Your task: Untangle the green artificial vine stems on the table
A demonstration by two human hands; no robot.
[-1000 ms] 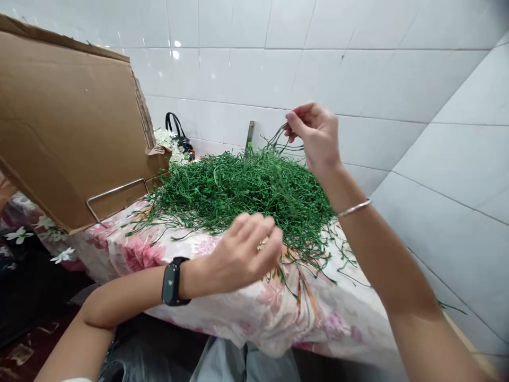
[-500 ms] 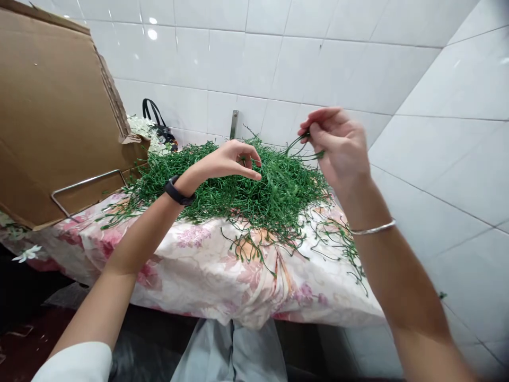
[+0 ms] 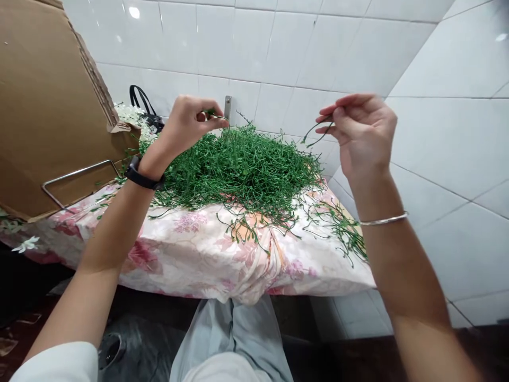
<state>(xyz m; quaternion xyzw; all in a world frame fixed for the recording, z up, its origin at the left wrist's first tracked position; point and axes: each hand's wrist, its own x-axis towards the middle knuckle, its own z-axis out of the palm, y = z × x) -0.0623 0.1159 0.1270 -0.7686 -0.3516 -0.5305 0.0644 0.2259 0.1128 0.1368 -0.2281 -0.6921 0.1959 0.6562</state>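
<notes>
A large heap of thin green artificial stems point(image 3: 246, 164) lies on a floral cloth point(image 3: 191, 249). Raised above the heap's left part, my left hand point(image 3: 194, 116) pinches a green stem between thumb and fingers; part of it is hidden by the hand. My right hand point(image 3: 363, 127) is held up to the right of the heap, its thumb and forefinger closed on a couple of green stems point(image 3: 316, 135) whose ends hang down to the left. Both hands are apart from the heap and from each other.
A big cardboard box point(image 3: 47, 106) stands at the left with a metal wire frame point(image 3: 79, 172) against it. White artificial flowers point(image 3: 133, 114) and a dark bag point(image 3: 153, 114) sit behind. Loose stems point(image 3: 338, 225) lie at the right. A tiled wall point(image 3: 246, 42) closes the back.
My left hand has risen and moved left, away from the heap, and now pinches a stem. My right hand has moved slightly up and right, still holding stems.
</notes>
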